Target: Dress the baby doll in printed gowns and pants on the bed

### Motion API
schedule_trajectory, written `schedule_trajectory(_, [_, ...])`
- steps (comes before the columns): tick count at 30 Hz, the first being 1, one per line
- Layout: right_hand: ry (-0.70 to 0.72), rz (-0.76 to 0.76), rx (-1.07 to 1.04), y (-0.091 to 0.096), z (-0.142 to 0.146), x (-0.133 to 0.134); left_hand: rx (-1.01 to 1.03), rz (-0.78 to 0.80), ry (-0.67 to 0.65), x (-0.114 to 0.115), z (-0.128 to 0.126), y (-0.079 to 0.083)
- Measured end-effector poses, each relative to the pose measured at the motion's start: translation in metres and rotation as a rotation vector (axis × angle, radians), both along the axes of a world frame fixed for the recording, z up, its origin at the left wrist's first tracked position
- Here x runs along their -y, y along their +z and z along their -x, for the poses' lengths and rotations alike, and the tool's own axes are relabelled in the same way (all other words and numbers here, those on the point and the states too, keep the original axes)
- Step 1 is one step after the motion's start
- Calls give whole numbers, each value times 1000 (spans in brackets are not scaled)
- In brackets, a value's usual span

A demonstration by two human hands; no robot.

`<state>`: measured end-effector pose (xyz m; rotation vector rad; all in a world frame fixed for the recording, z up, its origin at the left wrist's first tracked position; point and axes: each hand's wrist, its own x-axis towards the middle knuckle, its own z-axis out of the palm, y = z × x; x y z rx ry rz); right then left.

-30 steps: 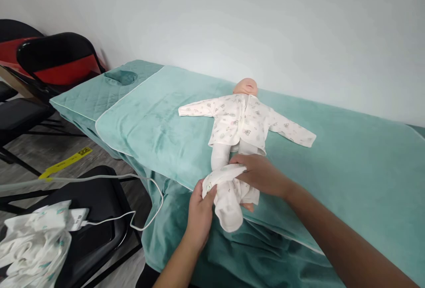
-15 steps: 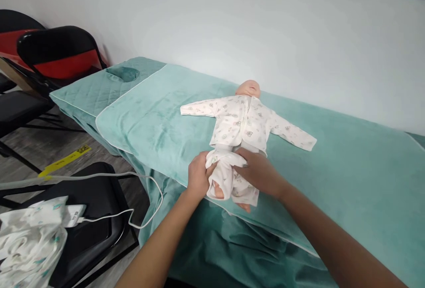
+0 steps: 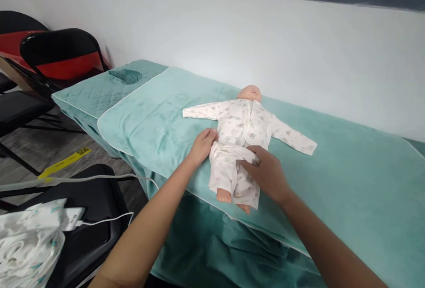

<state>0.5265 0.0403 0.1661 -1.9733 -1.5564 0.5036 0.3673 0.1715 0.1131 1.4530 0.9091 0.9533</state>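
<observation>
A baby doll (image 3: 250,93) lies on its back, dressed in a white printed long-sleeved top (image 3: 245,122) with its sleeves spread. White printed pants (image 3: 224,170) cover its legs, and both feet poke out below the cuffs. My left hand (image 3: 202,146) is closed at the side of the waistband, by the hem of the top; its fingertips are partly hidden. On the other side, my right hand (image 3: 268,170) pinches the bunched front of the pants' waistband between thumb and fingers.
The doll lies on a bed with a green cover (image 3: 348,182) against a white wall. A face hole (image 3: 125,76) is at its left end. Black chairs (image 3: 63,53) stand at the left; the nearer seat carries white printed cloth (image 3: 29,243) and a white power bank (image 3: 72,218) with a cable.
The pants' waistband has moved up the doll's legs to the hem of the top. My left hand has moved up and the left foot in view is now uncovered below its cuff.
</observation>
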Motion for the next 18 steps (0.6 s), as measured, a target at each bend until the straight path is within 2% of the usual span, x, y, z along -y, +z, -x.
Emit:
schedule_trajectory(2, [25,-87,-78,2,-7,3,-47,8,-71,-2,1,6])
schedule_trajectory(3, [32,-138,-115,2,-11,4,-79,-37,-97,-2,1,10])
schedule_trajectory(6, [-18,-281,-102,-1,-23,1,-243,-274,-164,1,0,20])
schedule_trajectory(8, [-43,-293,67,-5,-29,-6,-414,-429,-215,5,-4,26])
schedule_trajectory(10, [-26,-240,281,-8,-30,-16,-585,-552,-227,10,-10,30])
schedule_trajectory(12, [-5,-173,447,-8,-26,-26,-709,-654,-185,15,-17,33])
schedule_trajectory(14, [1,-133,515,-5,-21,-33,-763,-731,-135,18,-22,34])
schedule_trajectory(16, [-36,-139,447,-2,-22,-35,-726,-754,-107,19,-23,33])
schedule_trajectory(18, [-171,-219,204,-3,-31,-30,-593,-644,-30,16,-19,28])
